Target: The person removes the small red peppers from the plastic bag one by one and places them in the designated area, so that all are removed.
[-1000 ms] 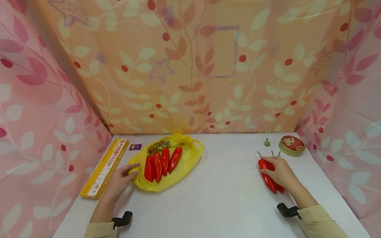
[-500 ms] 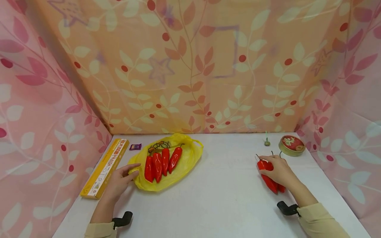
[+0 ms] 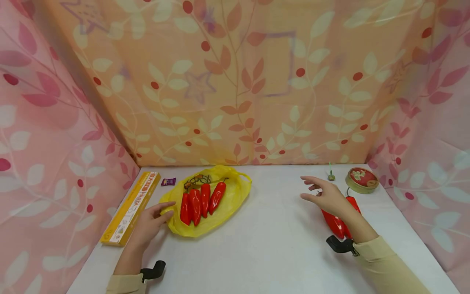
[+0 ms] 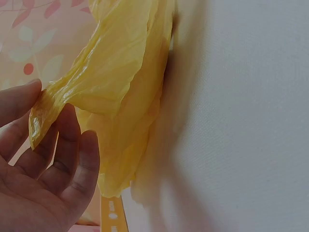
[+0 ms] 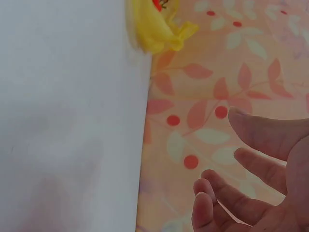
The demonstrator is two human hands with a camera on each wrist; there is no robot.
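Note:
A yellow plastic bag (image 3: 229, 210) lies spread on the table, with several red chili peppers (image 3: 196, 206) and a dark netted piece (image 3: 198, 179) on it. My left hand (image 3: 148, 223) pinches the bag's near left edge; the left wrist view shows the gathered plastic (image 4: 48, 108) between thumb and fingers. My right hand (image 3: 329, 201) is held over the table on the right, thumb and fingers apart with nothing between them, as the right wrist view also shows. More red chili peppers (image 3: 334, 225) lie under and beside the right wrist, partly hidden by it.
A yellow pasta box (image 3: 131, 209) lies along the left side, with a small purple packet (image 3: 168, 181) by its far end. At the back right are a round red-lidded tin (image 3: 362, 180) and a small green item (image 3: 331, 177). Patterned cloth (image 3: 235, 122) encloses the back and sides.
My right hand has let go of the chili peppers on the right and moved left off them, its fingers spreading. My left hand stays at the bag's edge.

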